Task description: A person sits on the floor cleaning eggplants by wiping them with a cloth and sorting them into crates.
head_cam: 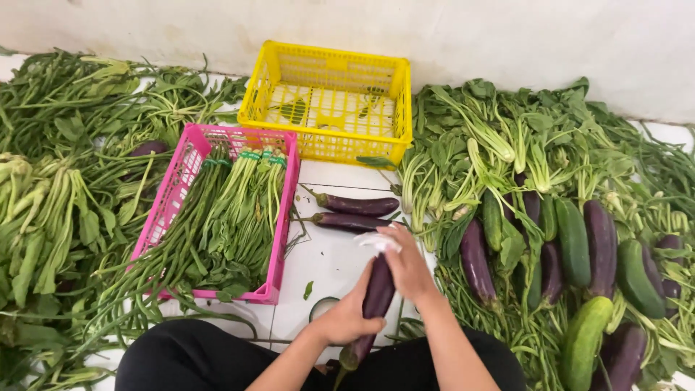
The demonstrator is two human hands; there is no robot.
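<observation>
Holding a long dark purple aubergine [375, 300] over the white tiled floor [329, 257], the left hand [347, 318] grips its stem end — the right hand [407, 266], closed on a white cloth [378, 242], should wipe steadily along its length.

a yellow crate [329, 101] stands by the white wall [507, 36]. just in front of it, a pink crate [279, 217] holds bundled greens [239, 217]. two purple eggplants [355, 212] lie on the tiled floor [326, 261]. leafy greens [58, 181] pile up at the left; cucumbers [573, 239] and more eggplants [601, 246] lie on greens at the right.
</observation>
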